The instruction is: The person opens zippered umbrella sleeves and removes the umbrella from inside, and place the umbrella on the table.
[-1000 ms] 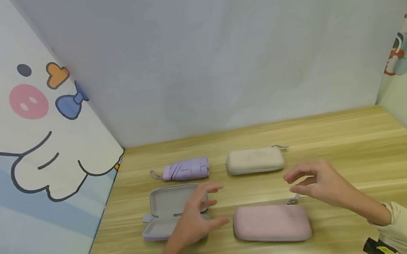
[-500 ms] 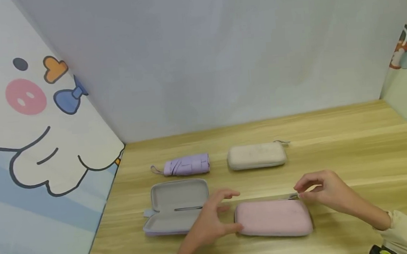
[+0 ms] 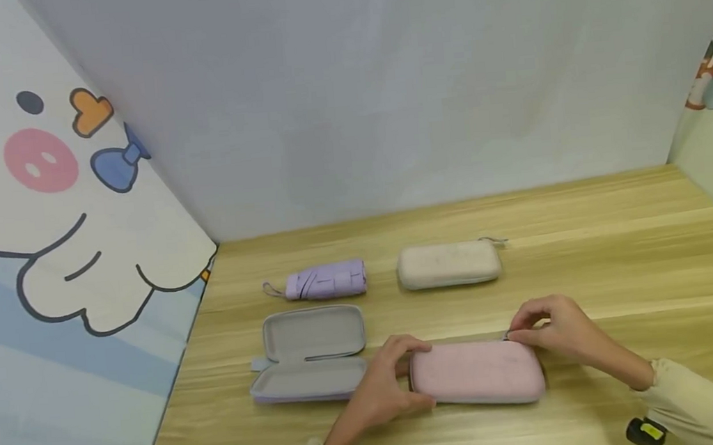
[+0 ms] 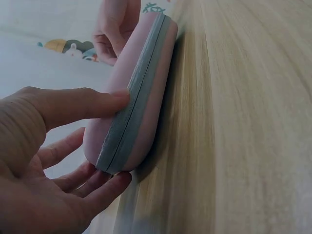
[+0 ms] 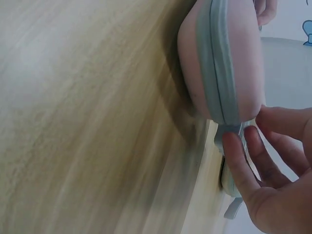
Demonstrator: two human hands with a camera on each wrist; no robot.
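A closed pink zip case (image 3: 476, 372) lies flat on the wooden table (image 3: 617, 265), near its front. My left hand (image 3: 406, 378) grips the case's left end, thumb on the near side and fingers on the far side. The left wrist view shows that hand (image 4: 73, 146) clasped round the rounded end of the pink case (image 4: 141, 87) along its grey zip band. My right hand (image 3: 522, 332) pinches the zipper pull (image 3: 507, 336) at the case's far right corner. In the right wrist view my right hand's fingertips (image 5: 234, 146) close on the grey pull (image 5: 230, 130).
An open lilac case (image 3: 307, 355) with a grey lining lies left of the pink one. Behind them sit a folded purple umbrella (image 3: 326, 281) and a closed beige case (image 3: 448, 264). Panels wall the table at the back, left and right.
My left hand moved right from over the open lilac case and took the pink case's left end. My right hand dropped to the zipper pull and pinched it.
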